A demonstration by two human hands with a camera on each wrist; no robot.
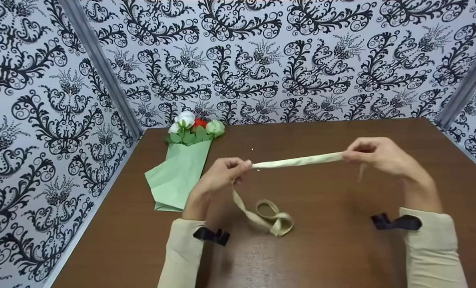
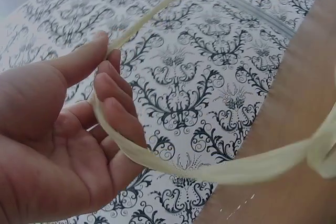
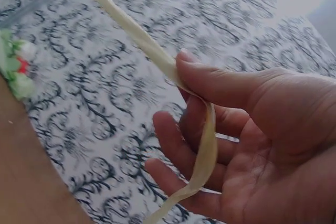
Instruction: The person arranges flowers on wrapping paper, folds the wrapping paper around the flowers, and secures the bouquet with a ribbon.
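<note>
A pale cream ribbon (image 1: 297, 161) is stretched between my two hands above the table. My left hand (image 1: 218, 176) pinches it between thumb and forefinger; from there a long tail hangs and lies in a loose loop on the wood. In the left wrist view that tail of ribbon (image 2: 226, 173) runs across the fingers. My right hand (image 1: 385, 156) pinches the ribbon near its other end, thumb over the forefinger. A short free end of ribbon (image 3: 206, 153) droops past the palm in the right wrist view, the other fingers loosely bent.
A bouquet of white, red and pale green flowers (image 1: 198, 127) in green wrapping paper (image 1: 182, 172) lies at the table's back left. The brown table (image 1: 325, 248) meets patterned walls (image 1: 245, 60) at the back and left. Dark bands (image 1: 397, 222) circle both cuffs.
</note>
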